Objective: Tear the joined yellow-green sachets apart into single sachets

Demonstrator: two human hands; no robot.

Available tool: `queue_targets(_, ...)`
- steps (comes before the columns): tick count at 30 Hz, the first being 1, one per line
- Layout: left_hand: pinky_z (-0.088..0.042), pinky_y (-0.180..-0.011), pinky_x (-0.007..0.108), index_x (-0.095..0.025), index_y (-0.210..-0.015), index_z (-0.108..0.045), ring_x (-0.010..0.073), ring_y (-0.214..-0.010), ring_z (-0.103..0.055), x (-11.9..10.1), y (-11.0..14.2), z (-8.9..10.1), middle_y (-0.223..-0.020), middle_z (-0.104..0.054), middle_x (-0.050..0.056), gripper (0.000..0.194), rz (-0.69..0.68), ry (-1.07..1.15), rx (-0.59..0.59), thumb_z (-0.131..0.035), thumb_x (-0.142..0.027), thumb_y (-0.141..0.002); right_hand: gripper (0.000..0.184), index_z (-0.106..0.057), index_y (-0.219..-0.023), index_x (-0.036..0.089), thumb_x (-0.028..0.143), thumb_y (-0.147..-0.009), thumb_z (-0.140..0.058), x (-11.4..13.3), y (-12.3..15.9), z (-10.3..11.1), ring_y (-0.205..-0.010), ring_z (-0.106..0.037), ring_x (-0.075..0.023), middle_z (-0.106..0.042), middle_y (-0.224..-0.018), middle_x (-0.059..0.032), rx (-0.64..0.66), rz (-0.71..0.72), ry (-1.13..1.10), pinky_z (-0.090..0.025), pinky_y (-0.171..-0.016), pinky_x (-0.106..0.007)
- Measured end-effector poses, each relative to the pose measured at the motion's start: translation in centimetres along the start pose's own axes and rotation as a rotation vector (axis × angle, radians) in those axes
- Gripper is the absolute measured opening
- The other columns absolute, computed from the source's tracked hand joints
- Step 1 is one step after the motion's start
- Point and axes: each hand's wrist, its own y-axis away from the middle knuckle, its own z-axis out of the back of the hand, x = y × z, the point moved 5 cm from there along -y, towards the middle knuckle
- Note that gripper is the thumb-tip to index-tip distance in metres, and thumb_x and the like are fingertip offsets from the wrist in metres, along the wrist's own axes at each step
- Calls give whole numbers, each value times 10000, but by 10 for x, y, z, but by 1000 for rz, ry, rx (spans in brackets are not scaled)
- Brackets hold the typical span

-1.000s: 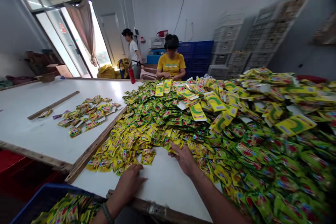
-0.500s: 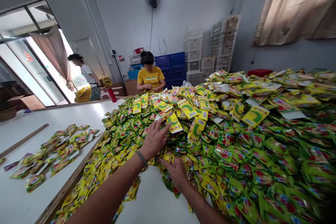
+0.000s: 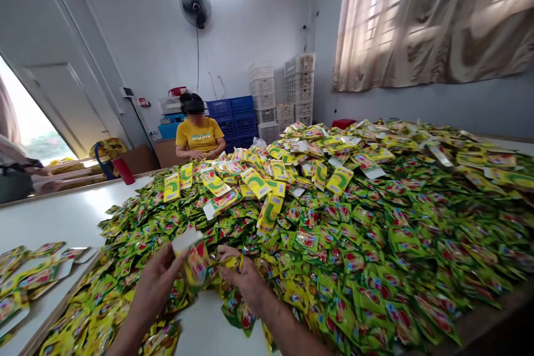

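Left hand (image 3: pixel 156 278) clamped the box (image 3: pixel 197 262), right hand (image 3: pixel 246 281) pinched a packet (image 3: pixel 233 262) just beside it: keeping that box steady, flap (image 3: pixel 186 240) clear, looked wisest!

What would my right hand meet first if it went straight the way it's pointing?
Your right hand would probably meet the white-ended pack in your left hand; depth is unclear, so possibly the heaped packets instead.
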Motion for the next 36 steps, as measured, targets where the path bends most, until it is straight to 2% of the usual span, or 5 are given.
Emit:
queue_targets(7,-524,-739,305,-174,-1120,-510,225,-911,-644,92,64,-49,-1056,-664,91,521,394,594,35,-718,-408,-703,425,-646,-829,165,472,-579,-798,-54,3,-13,-685,-628,-162,-662,-734,-16,27,-206,-157,-494,-744,-312)
queue_targets(11,-505,-782,288,-170,-1100,-539,206,-942,-624,95,71,-50,-1091,-652,89,483,313,600,75,-732,-350,-696,350,-656,-856,179,457,-660,-741,-62,2,-13,-718,-628,-169,-670,-783,-26,102,-242,-77,-507,-734,-317)
queue_targets(17,-470,-654,240,-133,-903,-638,165,-739,-603,101,72,-40,-844,-680,54,361,332,326,182,-737,-388,-668,346,-613,-919,188,472,-727,-665,-35,-12,19,-733,-603,-177,-658,-785,-21,-151,-32,323,-482,-688,-288)
queue_targets(23,-391,-562,201,-144,-873,-658,120,-639,-539,96,69,-36,-759,-649,17,342,300,192,142,-728,-411,-670,265,-661,-919,199,404,-754,-632,-36,-13,19,-753,-606,-184,-674,-819,-16,118,-137,811,-457,-701,-281)
queue_targets(36,-470,-623,267,-116,-903,-696,182,-668,-614,85,73,-54,-810,-704,52,367,456,401,277,-744,-370,-643,278,-537,-676,184,440,-779,-571,-41,-13,15,-692,-467,-146,-551,-722,2,-1,29,883,-364,-639,-249)
